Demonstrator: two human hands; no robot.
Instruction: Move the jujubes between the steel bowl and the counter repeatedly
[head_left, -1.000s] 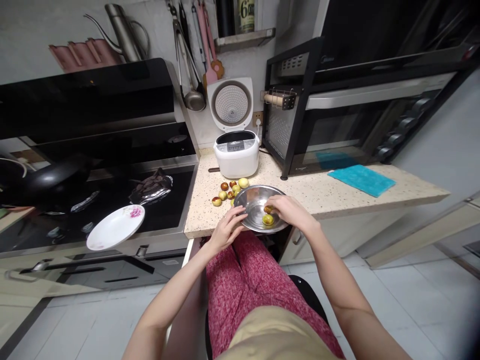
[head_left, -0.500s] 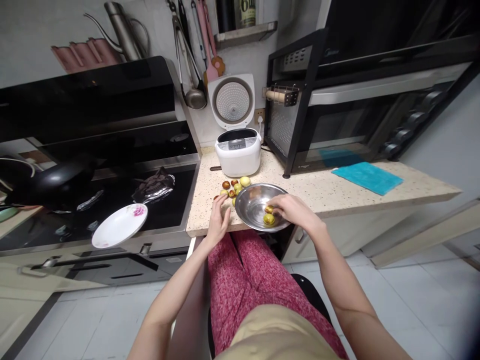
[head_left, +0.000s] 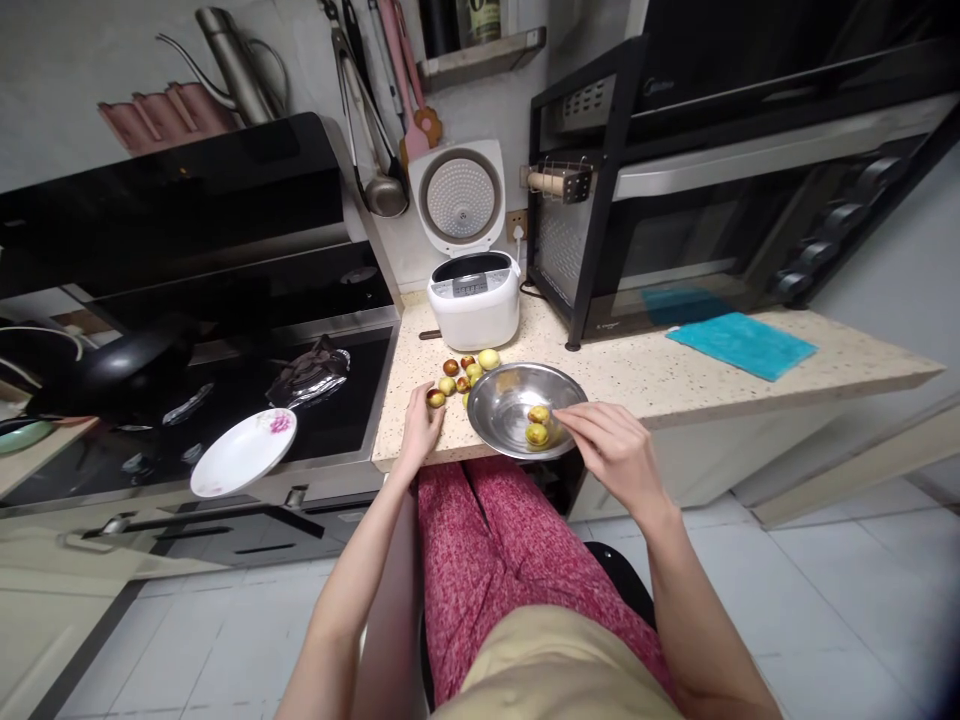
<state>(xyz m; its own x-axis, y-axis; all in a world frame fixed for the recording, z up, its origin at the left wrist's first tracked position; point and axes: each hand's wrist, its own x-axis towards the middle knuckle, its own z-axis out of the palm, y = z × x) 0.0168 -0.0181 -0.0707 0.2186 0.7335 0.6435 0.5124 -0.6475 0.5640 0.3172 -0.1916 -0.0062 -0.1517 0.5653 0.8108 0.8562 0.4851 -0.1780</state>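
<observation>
fruits, two of them, yellow-green with brown patches, sit side by side in the bottom of a steel bowl at the near edge of the speckled counter. the right hand is at the bowl's right side, its fingertips drawn together just inside the rim; whether that grip has anything in it, i cannot tell. to the left of the bowl, the left hand has its grip closed around a mottled fruit at the counter top, thumb on one side and fingers on the other. a loose cluster of more fruit, some green, some reddish brown, lies just beyond, between that hand and the bowl. behind the cluster stands a white rice cooker with its lid raised, and past it utensils hang against the wall.
</observation>
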